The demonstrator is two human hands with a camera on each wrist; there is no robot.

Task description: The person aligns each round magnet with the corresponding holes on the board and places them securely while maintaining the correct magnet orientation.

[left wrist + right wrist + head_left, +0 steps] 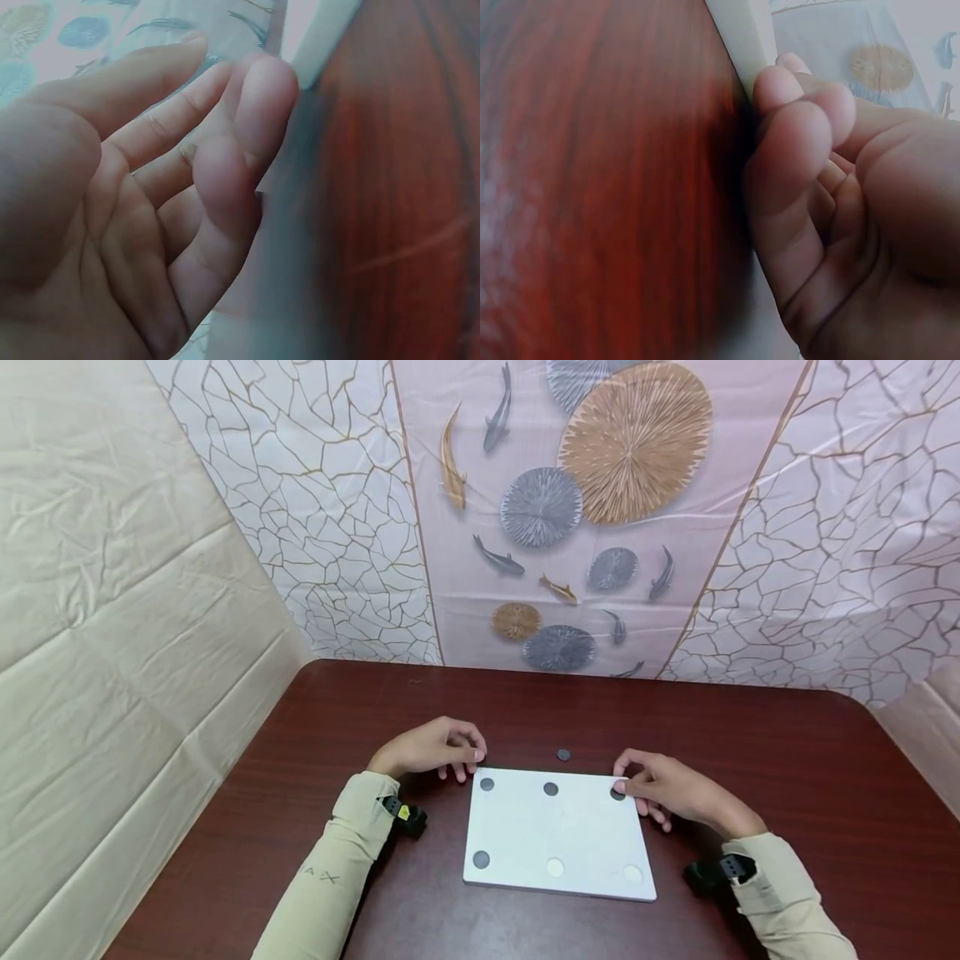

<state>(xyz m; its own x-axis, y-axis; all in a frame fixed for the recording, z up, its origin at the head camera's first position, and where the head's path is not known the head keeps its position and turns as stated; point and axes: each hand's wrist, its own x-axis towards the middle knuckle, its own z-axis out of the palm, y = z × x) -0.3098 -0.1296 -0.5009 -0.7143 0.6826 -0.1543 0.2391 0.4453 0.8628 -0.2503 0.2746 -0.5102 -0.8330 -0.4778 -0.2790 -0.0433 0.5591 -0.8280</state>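
In the head view a white rectangular board (pixel 558 827) lies flat on the table. It bears dark round discs (pixel 481 859) at several spots, plus two pale round spots (pixel 555 867) along its near edge. My left hand (pixel 438 747) is at the far left corner with fingers loosely bent; the left wrist view shows nothing between thumb and fingers. My right hand (pixel 667 785) has thumb and index finger pinched at the far right corner, the thumb partly covering a dark disc there. In the right wrist view its fingertips (pixel 776 88) meet the board's edge (pixel 746 37).
One loose dark disc (pixel 563 755) lies on the reddish-brown table (pixel 360 702) just beyond the board's far edge. A patterned cloth (pixel 555 635) hangs behind the table, and a plain beige cloth (pixel 112 610) hangs at the left.
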